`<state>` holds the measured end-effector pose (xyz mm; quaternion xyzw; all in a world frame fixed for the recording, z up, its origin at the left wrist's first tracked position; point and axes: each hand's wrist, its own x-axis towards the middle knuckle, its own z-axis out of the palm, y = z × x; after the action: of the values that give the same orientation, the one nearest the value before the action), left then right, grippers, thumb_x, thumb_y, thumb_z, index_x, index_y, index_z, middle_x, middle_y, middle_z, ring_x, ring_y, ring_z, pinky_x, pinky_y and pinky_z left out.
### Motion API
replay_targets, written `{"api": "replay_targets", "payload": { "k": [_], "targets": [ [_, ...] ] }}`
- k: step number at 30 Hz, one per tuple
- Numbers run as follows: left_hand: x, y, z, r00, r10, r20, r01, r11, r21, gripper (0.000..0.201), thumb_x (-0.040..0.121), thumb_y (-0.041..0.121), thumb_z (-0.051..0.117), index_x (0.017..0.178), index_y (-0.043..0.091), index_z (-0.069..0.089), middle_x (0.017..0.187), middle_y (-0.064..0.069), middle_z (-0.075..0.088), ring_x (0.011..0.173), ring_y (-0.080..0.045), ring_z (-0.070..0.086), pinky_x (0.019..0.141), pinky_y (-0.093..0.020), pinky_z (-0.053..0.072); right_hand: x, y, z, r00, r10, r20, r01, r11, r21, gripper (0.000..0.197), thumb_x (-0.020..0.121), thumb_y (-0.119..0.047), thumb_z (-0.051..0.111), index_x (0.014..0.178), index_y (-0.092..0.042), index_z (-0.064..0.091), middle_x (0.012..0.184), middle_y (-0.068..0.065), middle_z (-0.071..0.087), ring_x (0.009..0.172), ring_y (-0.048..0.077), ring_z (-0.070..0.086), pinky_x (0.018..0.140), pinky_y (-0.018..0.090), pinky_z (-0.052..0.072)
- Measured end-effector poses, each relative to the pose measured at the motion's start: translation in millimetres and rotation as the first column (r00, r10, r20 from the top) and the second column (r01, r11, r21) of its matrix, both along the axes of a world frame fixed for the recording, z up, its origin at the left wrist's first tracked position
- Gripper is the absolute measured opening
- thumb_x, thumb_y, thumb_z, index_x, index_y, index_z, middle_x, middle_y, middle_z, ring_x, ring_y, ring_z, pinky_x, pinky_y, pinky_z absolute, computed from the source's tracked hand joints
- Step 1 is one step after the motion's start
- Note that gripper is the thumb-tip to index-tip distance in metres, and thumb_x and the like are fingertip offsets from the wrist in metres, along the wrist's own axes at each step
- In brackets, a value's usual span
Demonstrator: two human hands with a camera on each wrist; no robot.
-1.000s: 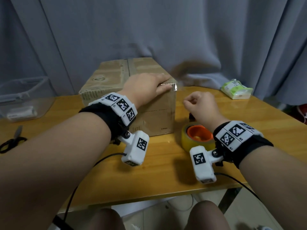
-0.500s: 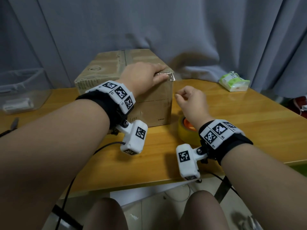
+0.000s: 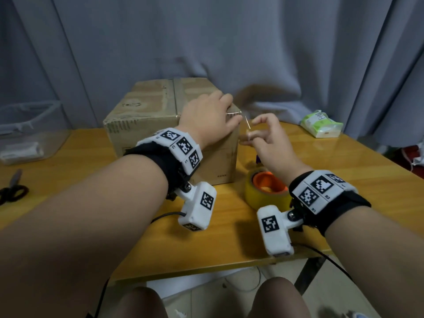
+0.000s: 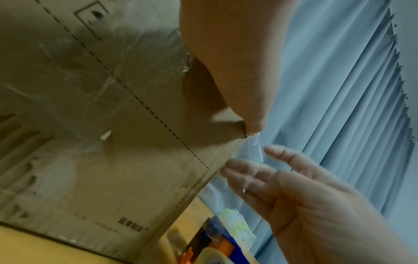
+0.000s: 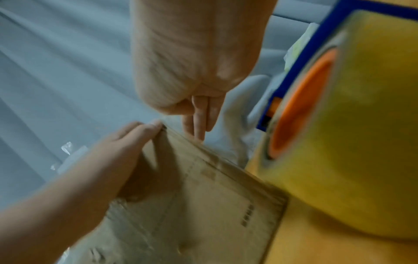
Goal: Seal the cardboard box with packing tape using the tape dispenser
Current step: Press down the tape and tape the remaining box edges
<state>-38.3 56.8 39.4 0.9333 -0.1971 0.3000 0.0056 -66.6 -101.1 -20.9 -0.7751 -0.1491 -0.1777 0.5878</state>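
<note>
The brown cardboard box (image 3: 149,111) stands on the wooden table (image 3: 206,244), flaps down. My left hand (image 3: 232,117) lies on its top right corner, straight fingers pressing the edge there. A short flap of clear tape (image 4: 253,151) sticks out from that corner. My right hand (image 3: 252,129) hovers just right of the corner, fingers loosely spread, fingertips touching the tape flap. Under the right wrist the tape dispenser (image 3: 266,191) rests on the table: a yellow roll, orange core and blue frame, large and blurred in the right wrist view (image 5: 350,142).
Black-handled scissors (image 3: 11,191) lie at the table's left edge. A clear plastic bin (image 3: 29,131) stands at the back left, and a green tissue pack (image 3: 321,123) at the back right. A grey curtain (image 3: 229,42) hangs close behind the box.
My right hand has risen from above the dispenser to the box's right corner and uncurled its fingers at the tape flap. My left hand has stayed on the corner.
</note>
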Motion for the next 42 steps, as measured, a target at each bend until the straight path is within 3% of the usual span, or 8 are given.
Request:
{"api": "replay_targets", "payload": {
  "k": [5,12,17,20,27,32,37,42],
  "targets": [
    [3.6,5.0,3.5,0.998,-0.054,-0.023,0.054,0.998,-0.013,0.04,0.088,0.054,0.045,0.1,0.017,0.055,0.104,-0.004,0.057,0.096,-0.028,0.057,0.064,-0.031,0.031,11.1,-10.2,34.3,0.987,0.058,0.15,-0.004,0.942,-0.337,0.048,0.086,0.013,0.042,0.12,-0.02,0.047,0.09,-0.003,0.063,0.09,0.024,0.063,0.08,0.032,0.05],
    [6.5,3.7,7.6,0.996,-0.057,-0.063,0.058,0.998,0.012,0.043,0.084,0.057,0.05,0.098,0.018,0.054,0.102,-0.003,0.058,0.094,-0.027,0.058,0.065,-0.033,0.039,18.9,-11.4,49.8,0.959,0.082,0.273,0.096,0.807,-0.583,0.016,0.088,-0.004,0.06,0.096,-0.017,0.063,0.094,-0.006,0.065,0.093,0.012,0.06,0.09,0.036,0.049],
    [1.9,25.5,22.7,0.936,-0.171,-0.307,0.165,0.985,-0.045,0.045,0.085,0.044,0.059,0.124,0.022,0.055,0.118,0.001,0.064,0.108,-0.022,0.058,0.083,-0.028,0.042,21.7,-9.1,57.5,0.945,0.071,0.32,0.189,0.68,-0.709,0.009,0.086,-0.02,0.065,0.094,-0.02,0.07,0.095,0.001,0.069,0.097,0.021,0.057,0.087,0.039,0.045],
    [-5.5,35.3,18.4,0.946,-0.162,-0.281,0.162,0.986,-0.025,0.048,0.089,0.041,0.055,0.132,0.022,0.051,0.126,0.0,0.06,0.113,-0.022,0.056,0.09,-0.032,0.044,20.8,-0.4,64.5,0.933,0.069,0.353,0.243,0.603,-0.76,0.007,0.087,-0.02,0.064,0.091,-0.017,0.069,0.097,0.002,0.063,0.096,0.021,0.052,0.083,0.036,0.044],
    [-6.0,36.7,5.1,0.973,-0.135,-0.187,0.131,0.991,-0.03,0.049,0.088,0.046,0.05,0.133,0.026,0.048,0.128,0.0,0.06,0.114,-0.025,0.056,0.086,-0.04,0.049,17.8,16.0,42.4,0.955,-0.043,0.294,0.2,0.826,-0.527,0.027,0.078,-0.016,0.075,0.089,-0.016,0.05,0.086,-0.002,0.052,0.07,0.015,0.053,0.068,0.033,0.049],
    [-7.2,35.7,-2.2,0.987,-0.108,-0.116,0.109,0.994,0.005,0.05,0.087,0.045,0.049,0.134,0.026,0.046,0.128,0.0,0.059,0.114,-0.025,0.057,0.082,-0.035,0.047,21.0,21.4,14.1,0.984,-0.177,0.012,0.176,0.966,-0.189,0.027,0.076,-0.021,0.079,0.079,-0.014,0.053,0.078,0.01,0.066,0.072,0.023,0.068,0.066,0.042,0.059],
    [-12.2,28.5,-11.8,0.998,-0.059,-0.023,0.059,0.998,0.021,0.053,0.083,0.045,0.042,0.129,0.02,0.051,0.123,-0.002,0.062,0.111,-0.026,0.059,0.085,-0.038,0.046,18.9,24.1,-18.5,0.95,-0.286,-0.127,0.125,0.719,-0.684,0.036,0.085,-0.04,0.067,0.087,-0.004,0.068,0.081,0.011,0.068,0.083,0.028,0.065,0.07,0.035,0.051],
    [-11.6,26.3,-13.0,0.999,-0.035,-0.007,0.035,0.999,0.016,0.055,0.081,0.045,0.04,0.128,0.019,0.052,0.123,-0.003,0.062,0.112,-0.026,0.058,0.089,-0.038,0.044,19.1,20.2,-2.4,0.955,-0.291,-0.057,0.13,0.583,-0.802,0.039,0.082,-0.05,0.065,0.077,-0.011,0.07,0.08,0.008,0.067,0.077,0.026,0.062,0.067,0.033,0.05]
  ]
}}
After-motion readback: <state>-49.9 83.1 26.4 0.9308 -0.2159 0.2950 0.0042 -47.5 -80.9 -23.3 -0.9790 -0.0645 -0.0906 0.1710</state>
